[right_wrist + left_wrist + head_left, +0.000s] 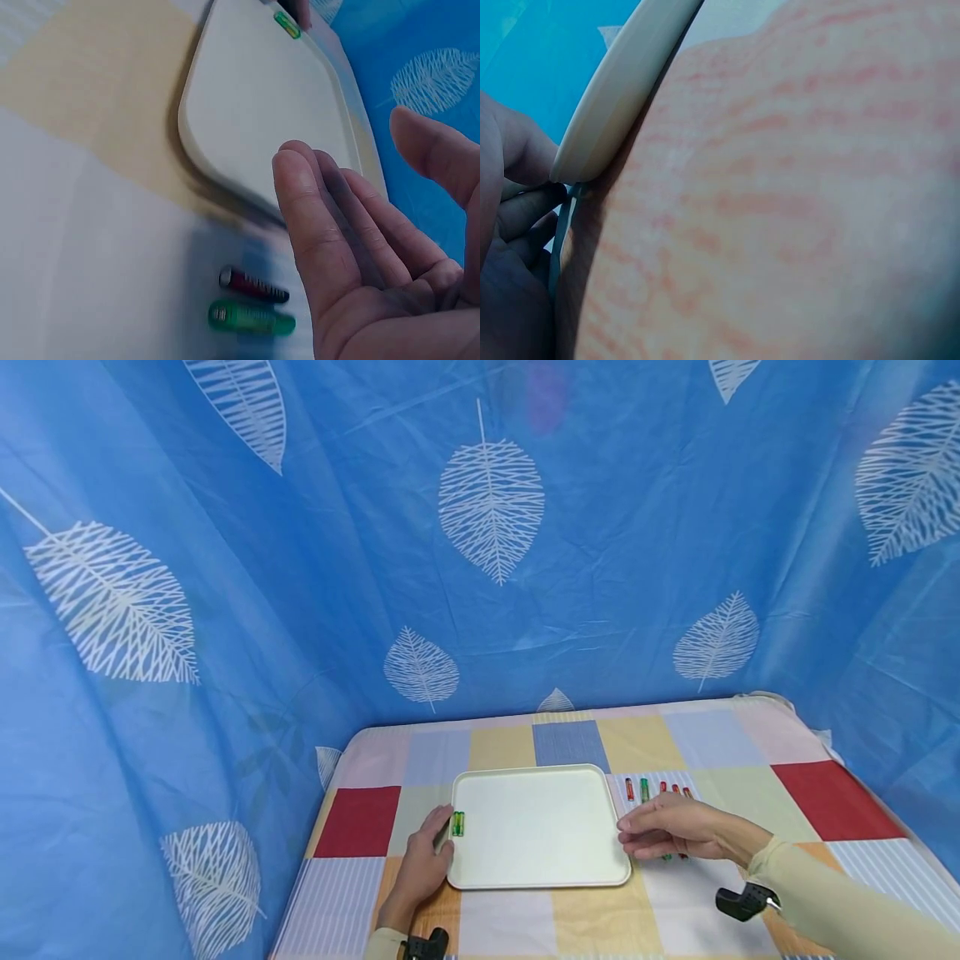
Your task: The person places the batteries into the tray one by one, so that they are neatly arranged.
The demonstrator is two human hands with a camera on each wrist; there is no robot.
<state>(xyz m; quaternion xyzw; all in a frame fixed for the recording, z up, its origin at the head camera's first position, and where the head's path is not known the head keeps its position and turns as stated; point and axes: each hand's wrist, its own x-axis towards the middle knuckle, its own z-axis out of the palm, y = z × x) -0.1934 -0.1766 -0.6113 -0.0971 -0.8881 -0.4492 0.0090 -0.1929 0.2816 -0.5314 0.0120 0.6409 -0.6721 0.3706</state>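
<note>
A cream tray lies flat in the middle of the table. My left hand rests against its left rim; in the left wrist view, the thumb and fingers touch the tray's edge. Two green batteries lie side by side on the tray, close to that hand. My right hand is at the tray's right edge, fingers extended and thumb apart, holding nothing. Beneath and behind it lie several red and green batteries, among them a green battery and a dark red battery. The hand partly hides them.
A patchwork-patterned cloth covers the table. Blue curtains with white leaf prints hang behind and at both sides. Each wrist wears a small black camera, such as the right one.
</note>
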